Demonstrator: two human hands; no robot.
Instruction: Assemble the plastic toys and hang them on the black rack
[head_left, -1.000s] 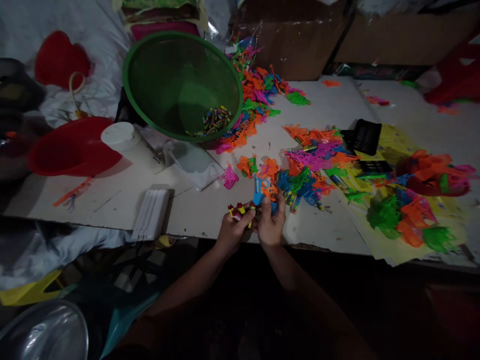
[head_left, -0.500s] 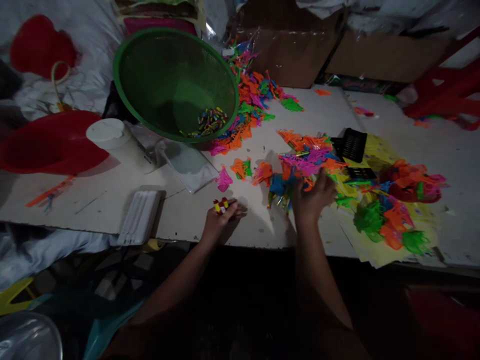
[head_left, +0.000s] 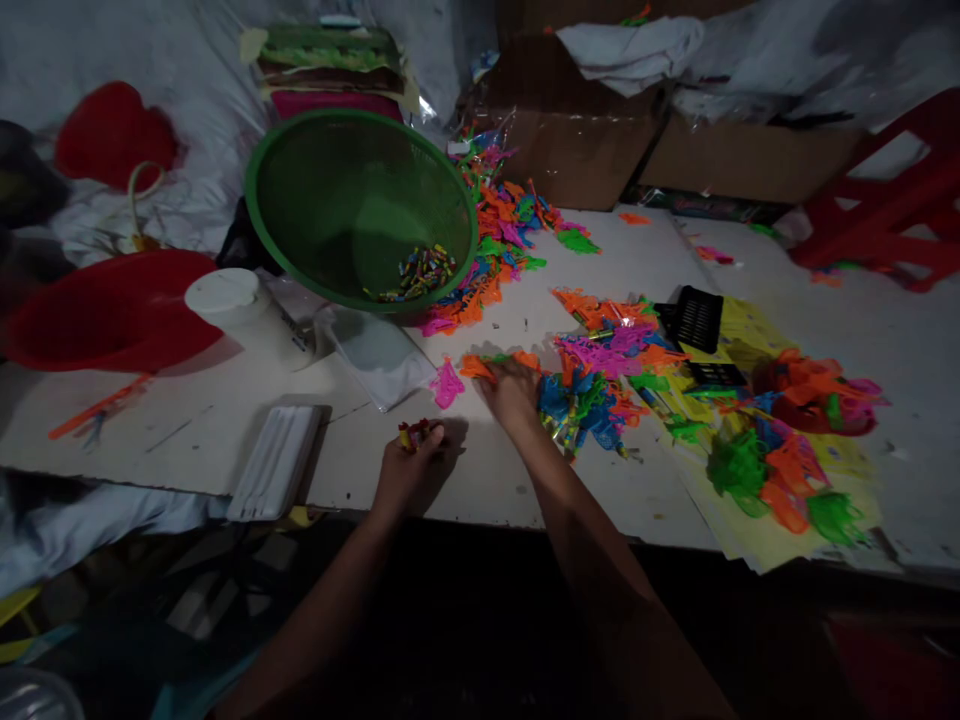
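Observation:
My left hand is closed around a few small red-and-yellow cylinders, held just above the white table near its front edge. My right hand reaches over a small row of orange and green plastic pieces. Its fingers are stretched onto them, and the fingertips are partly hidden. A single pink plastic piece lies between the two hands. Right of my right wrist is a heap of blue pieces with small cylinders among them, and a pink pile lies behind it.
A green basket with small cylinders inside leans at the back, beside a larger heap of coloured pieces. At left stand a white container, a red basin and a white block. Yellow sheets lie at right.
My right hand has moved left from the blue heap to the orange and green pieces. The left hand, still holding the cylinders, has shifted slightly left and toward me. The camera view has tilted up a little.

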